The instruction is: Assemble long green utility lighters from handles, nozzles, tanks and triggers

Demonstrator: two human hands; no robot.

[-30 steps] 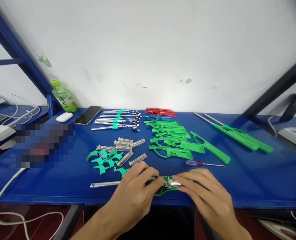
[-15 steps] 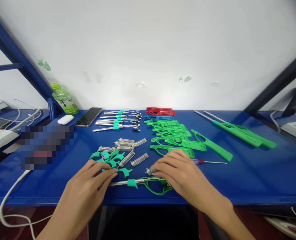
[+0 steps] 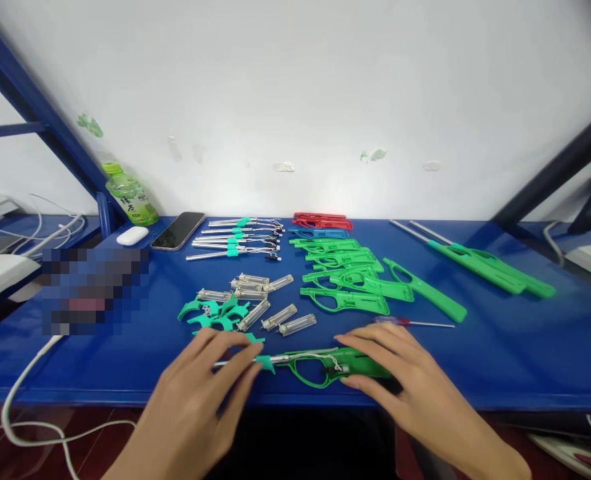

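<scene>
A green lighter shell half [image 3: 315,381] lies along the table's front edge, with a metal tube [image 3: 279,359], a teal collar [image 3: 267,364], thin white wires and a small black igniter [image 3: 344,375] fitted to it. My left hand [image 3: 210,380] closes its thumb and fingers around the tube beside the collar. My right hand [image 3: 400,373] has thumb and fingers on either side of the shell's handle, hiding its far end. Just behind are several clear fuel tanks [image 3: 298,325] and several teal triggers [image 3: 225,323], some partly covered by my left hand.
Several tube-and-wire sets [image 3: 210,255] lie at the back. Green shell halves [image 3: 350,301], blue and red ones [image 3: 322,221] stand behind. A screwdriver [image 3: 428,324] lies right of centre, near finished-looking green lighters [image 3: 495,270]. A phone [image 3: 178,231], white case [image 3: 132,235] and bottle [image 3: 132,198] are left.
My right hand has let go of a clear fuel tank, now lying beside the others, and moved down to the shell. My left hand has moved right from the triggers to the tube.
</scene>
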